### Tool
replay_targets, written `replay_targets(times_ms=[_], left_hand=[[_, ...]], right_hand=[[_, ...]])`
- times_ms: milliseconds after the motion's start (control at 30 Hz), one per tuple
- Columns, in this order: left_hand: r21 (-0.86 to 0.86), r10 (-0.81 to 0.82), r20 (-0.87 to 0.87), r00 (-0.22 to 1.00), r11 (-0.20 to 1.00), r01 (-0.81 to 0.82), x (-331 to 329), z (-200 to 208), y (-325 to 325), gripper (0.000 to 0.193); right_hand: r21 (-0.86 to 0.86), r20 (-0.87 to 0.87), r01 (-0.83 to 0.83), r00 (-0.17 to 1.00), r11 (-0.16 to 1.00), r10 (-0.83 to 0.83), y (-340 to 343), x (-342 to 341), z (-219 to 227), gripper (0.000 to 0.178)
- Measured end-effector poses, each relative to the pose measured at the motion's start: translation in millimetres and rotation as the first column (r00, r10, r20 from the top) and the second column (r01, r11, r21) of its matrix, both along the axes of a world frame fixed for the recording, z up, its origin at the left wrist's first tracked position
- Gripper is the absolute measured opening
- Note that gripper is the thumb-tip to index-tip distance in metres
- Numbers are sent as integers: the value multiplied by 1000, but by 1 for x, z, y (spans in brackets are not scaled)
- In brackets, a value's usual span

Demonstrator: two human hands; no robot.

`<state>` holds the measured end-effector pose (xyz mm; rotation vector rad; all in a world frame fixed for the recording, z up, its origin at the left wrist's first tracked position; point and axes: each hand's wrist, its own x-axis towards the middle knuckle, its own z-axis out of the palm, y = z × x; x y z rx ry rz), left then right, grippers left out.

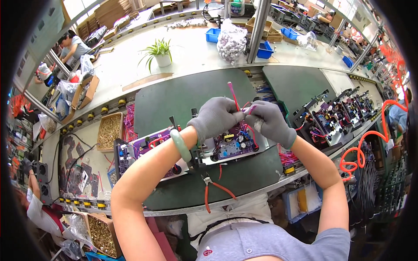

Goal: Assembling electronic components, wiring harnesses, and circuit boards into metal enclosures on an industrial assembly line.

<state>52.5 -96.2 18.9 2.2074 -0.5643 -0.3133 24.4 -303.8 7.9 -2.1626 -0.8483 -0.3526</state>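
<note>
Left hand (217,115), in a gray fabric glove, pinches a slim red wire (234,93) between thumb and fingertips; the right hand (271,124), gloved alike, meets it with curled fingers, though what they grip is partly hidden. Beneath them stretches the desk (174,95), its flat top dark green, its near edge curving across. On its middle, right under the hands, lies a rectangular purple circuit board (235,149), studded with cylindrical and boxy components; any lettering is too small to read. Pliers (207,179) with bowed orange handles rest between board and near edge. The wire's free end points toward the far edge.
</note>
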Motion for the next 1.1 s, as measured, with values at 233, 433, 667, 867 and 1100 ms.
replay_targets(times_ms=[233, 433, 667, 867, 1100], left_hand=[[34, -4, 40, 999, 999, 3, -7, -9, -3, 22], [60, -50, 96, 994, 997, 44, -5, -15, -4, 21], [197, 45, 153, 987, 978, -75, -16, -7, -15, 20], [180, -91, 337, 937, 983, 31, -21, -7, -18, 21], [542, -217, -141, 966, 800, 259, 14, 35, -19, 22]], right_hand=[[321, -203, 63, 979, 945, 3, -6, -3, -10, 8], [345, -153, 24, 988, 938, 31, -6, -1, -9, 7], [305, -92, 26, 996, 952, 3, -6, 0, -7, 6], [312, -124, 51, 992, 949, -13, -8, -3, -8, 7], [308, -53, 6, 999, 951, 10, -6, 2, -12, 7]])
